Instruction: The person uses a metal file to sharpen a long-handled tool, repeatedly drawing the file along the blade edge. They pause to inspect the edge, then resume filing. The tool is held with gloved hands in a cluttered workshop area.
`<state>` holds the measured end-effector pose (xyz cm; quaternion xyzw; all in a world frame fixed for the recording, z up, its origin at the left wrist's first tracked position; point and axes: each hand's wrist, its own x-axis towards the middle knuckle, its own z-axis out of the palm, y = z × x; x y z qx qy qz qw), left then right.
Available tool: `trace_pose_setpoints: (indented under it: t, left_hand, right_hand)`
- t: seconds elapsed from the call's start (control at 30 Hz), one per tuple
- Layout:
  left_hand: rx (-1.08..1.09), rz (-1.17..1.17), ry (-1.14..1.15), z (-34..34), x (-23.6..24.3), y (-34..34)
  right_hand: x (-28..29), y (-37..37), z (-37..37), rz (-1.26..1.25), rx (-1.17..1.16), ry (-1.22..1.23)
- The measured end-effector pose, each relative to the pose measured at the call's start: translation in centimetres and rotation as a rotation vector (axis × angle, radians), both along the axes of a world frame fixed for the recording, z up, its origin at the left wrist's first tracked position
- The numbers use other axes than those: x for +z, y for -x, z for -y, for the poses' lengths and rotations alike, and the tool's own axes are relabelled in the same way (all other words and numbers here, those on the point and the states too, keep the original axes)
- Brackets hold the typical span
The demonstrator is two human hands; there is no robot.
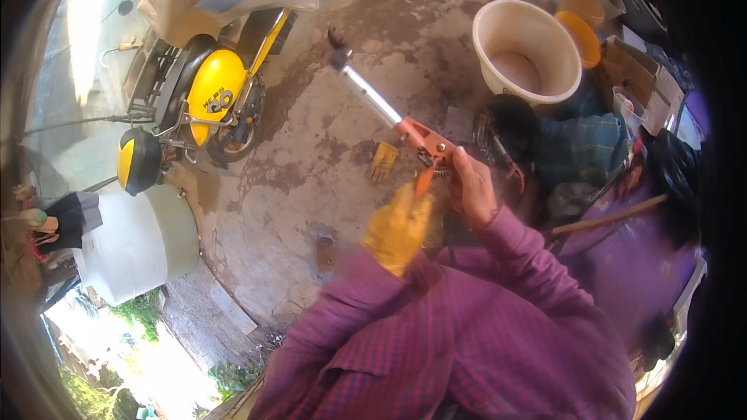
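I hold a long tool (372, 97) with a silver tube, a dark blade end pointing away from me and an orange pivot section. My left hand (398, 229), in a yellow glove, is closed round its orange handle. My right hand (473, 190), ungloved, grips the orange section just to the right, thumb up along it. A loose yellow glove (382, 160) lies on the stained concrete floor (299, 190) beyond my hands.
A yellow motorbike (215, 89) stands at upper left, a white tank (132, 249) below it. At right are a large cream tub (527, 27), orange buckets (580, 35), a cardboard box (654, 89), blue checked cloth (580, 152) and a wooden pole (607, 218).
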<state>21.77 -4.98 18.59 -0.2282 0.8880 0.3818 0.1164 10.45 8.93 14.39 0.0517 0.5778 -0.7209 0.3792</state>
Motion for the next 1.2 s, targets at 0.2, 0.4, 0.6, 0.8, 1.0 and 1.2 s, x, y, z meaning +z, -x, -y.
trace_pose_setpoints:
  t: [0.2, 0.4, 0.6, 0.8, 1.0, 1.2]
  left_hand:
    - [0.023, 0.095, -0.048, 0.2, 1.6, 1.2]
    - [0.015, -0.09, 0.039, 0.5, 0.5, 1.5]
    - [0.013, -0.546, 0.094, -1.4, -0.7, 1.8]
    - [0.016, -0.456, 0.078, -1.1, -1.0, 1.0]
    - [0.08, -0.433, -0.003, -1.7, -0.7, 0.1]
    - [-0.031, -0.653, 0.242, -4.5, -3.7, 0.7]
  right_hand:
    - [2.3, -0.5, 4.4, -0.157, -0.154, -0.069]
    - [2.7, 2.5, 1.4, -0.048, 0.009, -0.14]
    - [1.1, 0.0, 4.2, -0.211, -0.151, -0.199]
    - [0.9, 1.1, 0.3, -0.255, 0.009, -0.291]
    - [0.5, 0.5, 0.8, -0.291, -0.051, -0.202]
    - [-1.9, -0.9, 2.8, -0.316, -0.28, 0.043]
